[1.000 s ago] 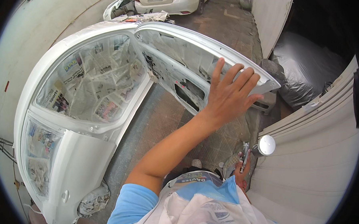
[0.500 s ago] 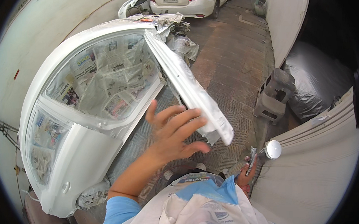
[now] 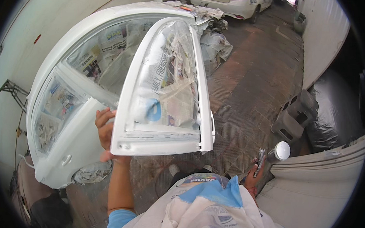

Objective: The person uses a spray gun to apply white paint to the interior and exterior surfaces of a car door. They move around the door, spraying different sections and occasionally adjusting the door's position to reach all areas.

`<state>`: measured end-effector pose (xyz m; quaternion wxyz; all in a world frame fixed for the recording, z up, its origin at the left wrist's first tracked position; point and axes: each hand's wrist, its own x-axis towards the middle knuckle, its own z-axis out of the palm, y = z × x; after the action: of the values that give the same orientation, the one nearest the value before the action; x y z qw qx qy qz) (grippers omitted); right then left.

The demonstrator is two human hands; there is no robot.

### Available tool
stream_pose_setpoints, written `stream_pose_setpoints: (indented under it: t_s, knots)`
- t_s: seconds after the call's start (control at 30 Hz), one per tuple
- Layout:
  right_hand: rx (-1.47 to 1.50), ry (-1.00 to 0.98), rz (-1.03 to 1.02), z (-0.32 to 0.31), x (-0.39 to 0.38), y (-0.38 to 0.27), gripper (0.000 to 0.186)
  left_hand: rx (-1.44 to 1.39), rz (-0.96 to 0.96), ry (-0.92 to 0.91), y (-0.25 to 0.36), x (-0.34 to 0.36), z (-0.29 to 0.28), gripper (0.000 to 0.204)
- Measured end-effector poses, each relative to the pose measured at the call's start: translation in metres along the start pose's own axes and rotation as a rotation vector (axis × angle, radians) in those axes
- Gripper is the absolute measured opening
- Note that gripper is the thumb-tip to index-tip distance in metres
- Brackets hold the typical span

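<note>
A white car door stands swung out from a white car body, its window masked with newspaper. My left hand is at the door's near left corner, fingers curled along the edge and thumb below it; part of the palm is hidden behind the door. At my right side, held low, is a spray gun with a round white-topped cup. My right hand is closed around its handle.
Newspaper also covers the car body's windows. A grey plastic step stool stands at the right beside silver sheeting. Behind, a white sedan is parked. A corrugated light panel borders my right side.
The door, seen nearly edge-on before, now shows its broad face and window. My left hand has moved left from open air onto its edge. The spray gun stays at my right side.
</note>
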<state>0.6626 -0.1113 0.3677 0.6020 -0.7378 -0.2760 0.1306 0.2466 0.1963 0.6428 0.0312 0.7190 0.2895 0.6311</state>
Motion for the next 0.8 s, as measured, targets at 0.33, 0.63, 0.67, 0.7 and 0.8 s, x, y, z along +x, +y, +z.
stream_pose_setpoints:
  t_s: [0.33,0.63,0.67,0.7,0.8]
  knots:
    - [-0.045,-0.181,-0.051,0.001,0.023,0.027,0.063,-0.163,-0.315,0.071,-0.062,0.008,-0.090,0.125]
    - [-0.066,-0.315,-0.085,-0.010,0.049,0.067,0.060,-0.287,-0.514,0.201,-0.108,-0.002,-0.144,0.109]
    - [-0.067,-0.318,-0.131,-0.011,0.054,0.069,0.060,-0.346,-0.521,0.218,-0.112,-0.004,-0.148,0.106]
    - [-0.083,-0.319,-0.118,-0.020,0.060,0.075,0.060,-0.357,-0.539,0.240,-0.112,-0.004,-0.147,0.103]
    - [-0.072,-0.301,-0.103,-0.024,0.067,0.092,0.059,-0.288,-0.438,0.126,-0.113,-0.003,-0.145,0.098]
